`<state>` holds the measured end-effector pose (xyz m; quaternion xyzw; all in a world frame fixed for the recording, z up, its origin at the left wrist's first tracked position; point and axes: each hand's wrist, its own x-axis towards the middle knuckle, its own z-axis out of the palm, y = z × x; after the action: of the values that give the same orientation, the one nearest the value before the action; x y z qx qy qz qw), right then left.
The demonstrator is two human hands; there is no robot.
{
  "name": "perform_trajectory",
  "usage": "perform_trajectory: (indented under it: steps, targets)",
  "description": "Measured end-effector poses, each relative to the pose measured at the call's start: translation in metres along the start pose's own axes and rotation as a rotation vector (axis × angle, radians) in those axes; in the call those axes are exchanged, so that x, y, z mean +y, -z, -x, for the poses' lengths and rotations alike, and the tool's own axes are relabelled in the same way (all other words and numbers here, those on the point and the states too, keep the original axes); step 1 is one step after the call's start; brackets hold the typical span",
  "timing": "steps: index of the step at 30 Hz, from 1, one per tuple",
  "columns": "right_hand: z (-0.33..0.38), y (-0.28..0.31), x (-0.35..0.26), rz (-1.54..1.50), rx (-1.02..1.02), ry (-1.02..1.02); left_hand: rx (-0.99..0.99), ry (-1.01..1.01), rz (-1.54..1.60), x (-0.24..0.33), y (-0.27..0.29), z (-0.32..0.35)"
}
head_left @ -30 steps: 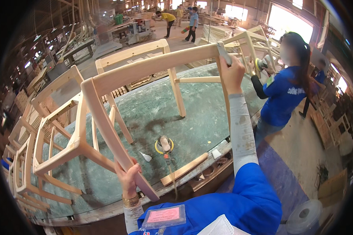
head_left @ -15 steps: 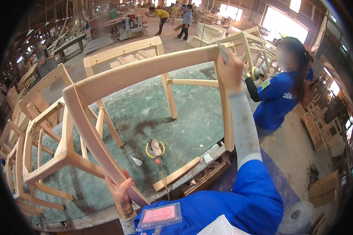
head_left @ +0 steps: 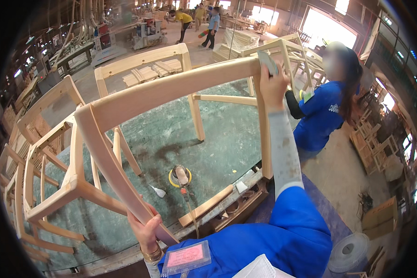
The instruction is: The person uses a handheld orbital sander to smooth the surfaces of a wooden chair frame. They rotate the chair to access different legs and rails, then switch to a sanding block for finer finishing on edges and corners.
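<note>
Your left hand [head_left: 146, 231] grips the wooden chair frame [head_left: 171, 90] at lower centre, its long rail running up to the upper right, where your right hand [head_left: 271, 85] presses a sanding pad [head_left: 267, 61] against it above the desk [head_left: 217, 139].

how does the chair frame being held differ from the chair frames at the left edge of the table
The held chair frame is lifted and tilted, gripped by the left hand at one leg end and the right hand at a far corner. The chair frames at the left rest untouched on the green table. Both are bare pale wood.
</note>
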<state>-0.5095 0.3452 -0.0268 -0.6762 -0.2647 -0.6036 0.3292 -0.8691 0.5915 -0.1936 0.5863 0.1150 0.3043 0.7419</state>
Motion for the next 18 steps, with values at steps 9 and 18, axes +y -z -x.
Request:
perform_trajectory:
  steps: [9, 18]
  targets:
    - [0.014, 0.01, -0.002, -0.039, -0.019, -0.04, -0.022, 0.01, 0.075, -0.007, 0.002, -0.002]
    - [-0.028, 0.005, 0.025, -0.191, -0.071, -0.386, 0.003, 0.048, 0.098, 0.009, -0.001, -0.018]
